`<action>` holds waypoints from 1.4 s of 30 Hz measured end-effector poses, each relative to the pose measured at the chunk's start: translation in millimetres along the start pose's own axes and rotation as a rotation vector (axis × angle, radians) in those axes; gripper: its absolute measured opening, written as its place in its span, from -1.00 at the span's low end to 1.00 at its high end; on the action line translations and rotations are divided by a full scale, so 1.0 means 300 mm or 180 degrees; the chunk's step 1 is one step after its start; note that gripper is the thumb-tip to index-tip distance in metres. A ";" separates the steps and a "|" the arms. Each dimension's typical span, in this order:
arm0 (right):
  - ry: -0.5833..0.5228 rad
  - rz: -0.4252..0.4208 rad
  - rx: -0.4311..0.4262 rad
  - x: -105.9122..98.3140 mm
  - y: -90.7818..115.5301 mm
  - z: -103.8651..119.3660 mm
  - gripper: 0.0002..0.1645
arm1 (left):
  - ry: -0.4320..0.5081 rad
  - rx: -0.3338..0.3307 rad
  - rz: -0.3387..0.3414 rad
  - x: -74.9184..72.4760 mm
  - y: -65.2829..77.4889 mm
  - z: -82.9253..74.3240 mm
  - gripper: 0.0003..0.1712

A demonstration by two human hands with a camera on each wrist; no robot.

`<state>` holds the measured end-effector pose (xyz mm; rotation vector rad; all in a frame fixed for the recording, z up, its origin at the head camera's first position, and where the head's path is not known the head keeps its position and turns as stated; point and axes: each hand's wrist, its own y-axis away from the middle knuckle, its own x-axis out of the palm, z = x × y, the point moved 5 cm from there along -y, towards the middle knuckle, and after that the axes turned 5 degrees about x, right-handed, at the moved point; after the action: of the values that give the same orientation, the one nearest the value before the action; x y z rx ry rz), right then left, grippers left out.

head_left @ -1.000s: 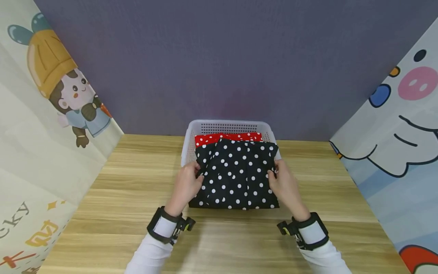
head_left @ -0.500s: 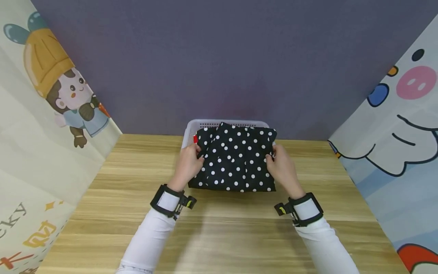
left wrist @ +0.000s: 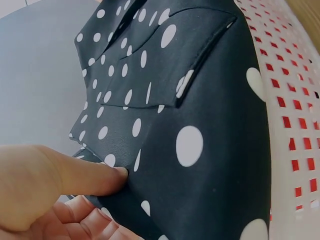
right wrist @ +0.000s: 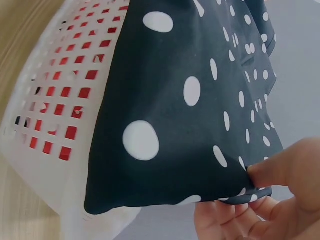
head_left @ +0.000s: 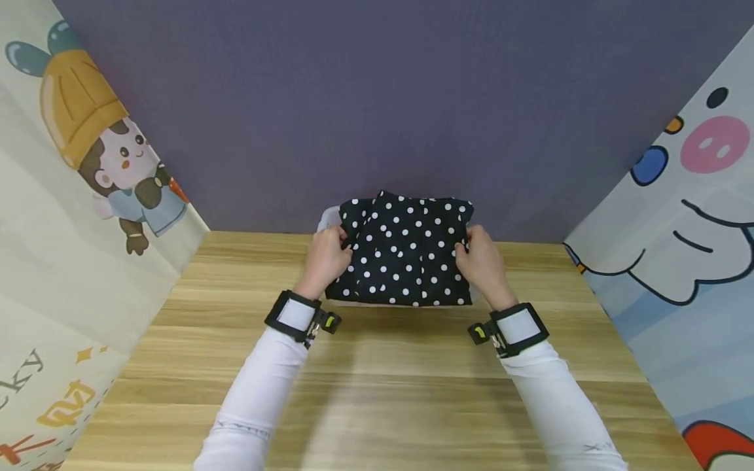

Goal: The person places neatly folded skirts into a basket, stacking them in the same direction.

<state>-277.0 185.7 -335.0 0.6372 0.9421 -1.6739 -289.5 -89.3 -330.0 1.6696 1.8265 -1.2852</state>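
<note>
A folded black cloth with white polka dots (head_left: 406,252) spans the space between both hands, over the white plastic basket (head_left: 330,218). My left hand (head_left: 327,258) pinches its left edge, thumb on top and fingers beneath. At the opposite edge my right hand (head_left: 482,261) grips the cloth the same way, as the thumb (right wrist: 285,167) in the right wrist view shows. Red fabric (right wrist: 65,92) shows through the holes in the basket wall. Most of the basket's opening is hidden under the cloth.
The basket stands at the back of a wooden table (head_left: 389,392), close to a dark grey-purple back panel (head_left: 377,98). Cartoon-printed sheets flank the table, one with a child in a yellow hat (head_left: 88,111) on the left, another with a pink snout (head_left: 714,144) on the right.
Both hands have carried the dotted cloth away from the body, over the basket. The red dotted fabric and back rim, visible earlier in the head view, are now covered.
</note>
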 end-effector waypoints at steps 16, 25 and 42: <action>0.0038 0.0262 0.0278 0.053 -0.103 -0.002 -0.61 | -0.0241 -0.0183 0.0167 0.060 -0.105 0.048 -0.74; 0.0118 0.0539 0.0434 0.097 -0.132 -0.020 -0.56 | -0.0365 -0.0205 0.0450 0.110 -0.144 0.064 -0.60; 0.0476 0.0901 0.0676 0.205 -0.175 -0.058 -0.42 | -0.0540 -0.0535 0.0974 0.197 -0.180 0.125 -0.67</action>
<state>-345.9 174.2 -379.0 1.0025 0.7424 -1.4970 -365.2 -77.5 -374.3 1.6191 1.4703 -1.0759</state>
